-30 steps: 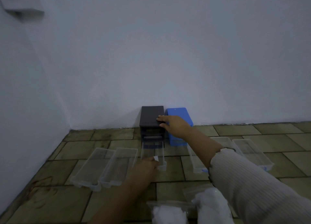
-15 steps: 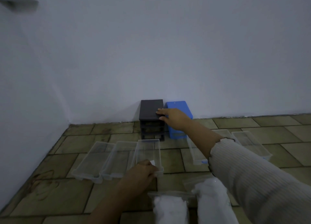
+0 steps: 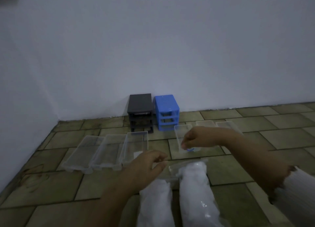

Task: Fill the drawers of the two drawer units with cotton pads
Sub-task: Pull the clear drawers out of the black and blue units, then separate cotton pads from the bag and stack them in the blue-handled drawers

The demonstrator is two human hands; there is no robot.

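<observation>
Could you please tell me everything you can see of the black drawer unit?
The black drawer unit is a small dark frame, plastic by its look, standing upright on the tiled floor by the white wall, just left of the blue unit. Its slots look open and dark. Neither hand touches it.

A pale ribbed sleeve (image 3: 296, 184) covers the right arm, pushed up from the wrist; the left forearm (image 3: 109, 204) is bare.
</observation>
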